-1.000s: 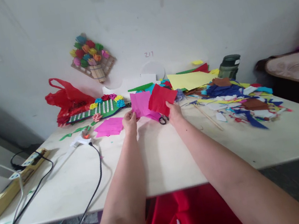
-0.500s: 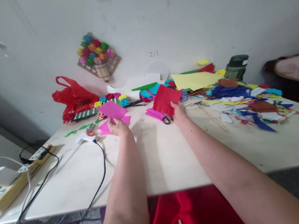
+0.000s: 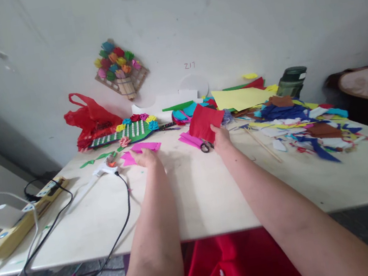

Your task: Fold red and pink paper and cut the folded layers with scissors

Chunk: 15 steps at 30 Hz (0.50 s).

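My left hand (image 3: 145, 157) is low over the table with its thumb on a bright pink paper sheet (image 3: 152, 146). That sheet lies nearly flat over other pink paper, and the fingers beneath are partly hidden. A red paper sheet (image 3: 204, 121) is pinched by one edge in my right hand (image 3: 221, 138), tilted up above the tabletop. Just left of that hand are black-handled scissors (image 3: 204, 147), their blades partly covered. Beside them lies folded pink paper (image 3: 190, 140), overlapped by the red sheet.
A white glue gun (image 3: 106, 168) with a black cord lies left, near a power strip (image 3: 22, 226). Behind are a red plastic bag (image 3: 90, 113) and a green craft piece with paper flowers (image 3: 133, 130). Paper scraps (image 3: 309, 126), a wooden stick (image 3: 263, 144) and a bottle (image 3: 292, 82) are right.
My left hand has lowered the raised pink sheet onto the pink paper on the table, uncovering the flowered craft piece behind. My right hand and the red sheet have barely moved.
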Motion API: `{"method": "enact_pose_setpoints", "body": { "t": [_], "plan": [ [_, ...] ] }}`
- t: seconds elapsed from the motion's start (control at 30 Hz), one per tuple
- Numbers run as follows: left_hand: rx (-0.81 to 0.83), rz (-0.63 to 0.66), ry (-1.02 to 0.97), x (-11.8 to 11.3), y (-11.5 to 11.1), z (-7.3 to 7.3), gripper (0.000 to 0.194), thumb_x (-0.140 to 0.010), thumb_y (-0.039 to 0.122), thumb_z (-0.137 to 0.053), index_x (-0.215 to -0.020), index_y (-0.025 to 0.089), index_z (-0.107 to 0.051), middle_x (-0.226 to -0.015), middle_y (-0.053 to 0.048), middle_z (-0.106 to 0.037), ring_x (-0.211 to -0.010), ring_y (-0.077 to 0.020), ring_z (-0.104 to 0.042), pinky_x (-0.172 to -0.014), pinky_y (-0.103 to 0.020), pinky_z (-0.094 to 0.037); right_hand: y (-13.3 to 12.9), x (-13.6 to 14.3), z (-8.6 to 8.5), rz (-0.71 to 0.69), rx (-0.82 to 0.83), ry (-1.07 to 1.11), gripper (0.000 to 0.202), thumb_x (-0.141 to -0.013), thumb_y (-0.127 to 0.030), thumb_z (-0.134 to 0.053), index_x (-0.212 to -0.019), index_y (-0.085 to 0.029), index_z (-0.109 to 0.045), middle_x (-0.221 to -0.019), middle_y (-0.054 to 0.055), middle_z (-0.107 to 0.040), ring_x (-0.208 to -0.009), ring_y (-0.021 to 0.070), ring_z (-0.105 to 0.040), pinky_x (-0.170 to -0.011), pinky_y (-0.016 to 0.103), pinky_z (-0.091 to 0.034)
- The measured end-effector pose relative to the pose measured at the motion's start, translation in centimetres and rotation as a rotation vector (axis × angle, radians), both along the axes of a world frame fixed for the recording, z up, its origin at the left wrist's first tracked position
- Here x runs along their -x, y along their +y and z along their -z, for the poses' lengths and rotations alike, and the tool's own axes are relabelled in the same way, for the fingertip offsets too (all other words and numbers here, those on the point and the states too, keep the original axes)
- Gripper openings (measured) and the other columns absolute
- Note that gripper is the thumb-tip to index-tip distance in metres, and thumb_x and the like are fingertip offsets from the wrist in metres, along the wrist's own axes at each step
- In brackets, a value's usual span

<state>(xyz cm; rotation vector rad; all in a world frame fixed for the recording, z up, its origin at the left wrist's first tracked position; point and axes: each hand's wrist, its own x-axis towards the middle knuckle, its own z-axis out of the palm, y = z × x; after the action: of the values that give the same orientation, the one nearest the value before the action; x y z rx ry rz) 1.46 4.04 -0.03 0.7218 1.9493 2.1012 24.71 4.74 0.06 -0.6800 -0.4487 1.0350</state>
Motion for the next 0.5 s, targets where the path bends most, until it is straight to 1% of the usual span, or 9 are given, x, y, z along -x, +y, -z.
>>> {"method": "enact_pose_setpoints", "body": {
  "t": [0.07, 0.1, 0.13, 0.17, 0.23, 0.3, 0.37, 0.43, 0.5],
  "plan": [
    [0.026, -0.056, 0.067, -0.5, -0.8, -0.4, 0.057, -0.077, 0.009, -0.046, -0.133, 0.005, -0.037, -0.14, -0.019, -0.036, -0.135, -0.0243, -0.024, -0.111, -0.038, -0.016, 0.0, 0.0, 0.0, 0.001, -0.004, -0.007, 0.016, -0.068, -0.009, -0.059, -0.082, -0.015, -0.063, -0.061, -0.003, -0.066, -0.058, 0.0135, -0.064, -0.059, 0.026, -0.054],
    [0.014, -0.07, 0.104, -0.8, -1.1, -0.7, 0.055, -0.077, 0.011, -0.048, -0.131, 0.007, -0.04, -0.142, -0.017, -0.034, -0.138, -0.0237, -0.015, -0.113, -0.038, -0.011, 0.1, 0.0, 0.1, 0.007, -0.003, -0.014, 0.015, -0.068, -0.009, -0.059, -0.081, -0.015, -0.063, -0.061, -0.003, -0.066, -0.058, 0.0139, -0.064, -0.059, 0.026, -0.054],
    [-0.005, -0.095, 0.153, -1.1, -1.3, -0.9, 0.052, -0.075, 0.011, -0.05, -0.127, 0.009, -0.045, -0.142, -0.016, -0.035, -0.138, -0.0236, -0.012, -0.113, -0.038, -0.01, 0.2, 0.0, 0.1, 0.016, 0.001, -0.023, 0.015, -0.068, -0.009, -0.059, -0.081, -0.015, -0.063, -0.06, -0.003, -0.066, -0.058, 0.0141, -0.064, -0.059, 0.026, -0.054],
    [-0.041, -0.093, 0.2, -1.4, -1.5, -1.1, 0.048, -0.075, 0.011, -0.05, -0.123, 0.012, -0.05, -0.14, -0.013, -0.038, -0.138, -0.0229, -0.015, -0.112, -0.039, -0.011, 0.3, 0.0, 0.2, 0.026, 0.008, -0.035, 0.015, -0.067, -0.009, -0.059, -0.08, -0.015, -0.062, -0.06, -0.003, -0.066, -0.058, 0.0143, -0.064, -0.059, 0.026, -0.054],
    [-0.073, -0.029, 0.226, -2.1, -1.4, -1.4, 0.038, -0.076, 0.012, -0.049, -0.112, 0.016, -0.057, -0.129, -0.011, -0.051, -0.132, -0.0222, -0.029, -0.11, -0.039, -0.019, 0.6, -0.1, 0.6, 0.043, 0.028, -0.068, 0.013, -0.067, -0.01, -0.059, -0.079, -0.016, -0.062, -0.058, -0.003, -0.065, -0.056, 0.0145, -0.063, -0.057, 0.027, -0.053],
    [-0.039, 0.106, 0.214, -2.9, -1.1, -1.3, 0.027, -0.077, 0.015, -0.048, -0.101, 0.018, -0.062, -0.111, -0.011, -0.061, -0.118, -0.0225, -0.046, -0.104, -0.038, -0.03, 0.8, -0.2, 0.9, 0.064, 0.049, -0.111, 0.011, -0.068, -0.012, -0.059, -0.078, -0.017, -0.062, -0.056, -0.004, -0.064, -0.054, 0.0144, -0.062, -0.054, 0.026, -0.052],
    [-0.002, 0.31, 0.188, -4.0, -0.8, -1.0, 0.022, -0.077, 0.019, -0.051, -0.094, 0.017, -0.064, -0.095, -0.009, -0.066, -0.1, -0.0216, -0.058, -0.094, -0.037, -0.039, 1.0, -0.2, 1.2, 0.095, 0.065, -0.156, 0.009, -0.067, -0.014, -0.059, -0.076, -0.017, -0.061, -0.055, -0.004, -0.062, -0.053, 0.0139, -0.061, -0.052, 0.025, -0.051],
    [0.016, 0.559, 0.116, -5.1, -0.8, -0.6, 0.022, -0.074, 0.021, -0.055, -0.094, 0.015, -0.064, -0.087, -0.009, -0.066, -0.086, -0.0203, -0.061, -0.082, -0.034, -0.046, 1.0, -0.2, 1.2, 0.117, 0.073, -0.186, 0.007, -0.067, -0.015, -0.059, -0.073, -0.018, -0.061, -0.054, -0.005, -0.062, -0.052, 0.0133, -0.06, -0.05, 0.024, -0.05],
    [0.084, 0.776, 0.03, -6.2, -1.1, -0.3, 0.027, -0.072, 0.024, -0.058, -0.096, 0.015, -0.064, -0.085, -0.009, -0.066, -0.079, -0.0203, -0.062, -0.069, -0.032, -0.049, 0.9, -0.2, 1.2, 0.122, 0.087, -0.191, 0.007, -0.068, -0.015, -0.059, -0.073, -0.018, -0.061, -0.055, -0.005, -0.062, -0.052, 0.0131, -0.06, -0.051, 0.024, -0.05]
  ]
}}
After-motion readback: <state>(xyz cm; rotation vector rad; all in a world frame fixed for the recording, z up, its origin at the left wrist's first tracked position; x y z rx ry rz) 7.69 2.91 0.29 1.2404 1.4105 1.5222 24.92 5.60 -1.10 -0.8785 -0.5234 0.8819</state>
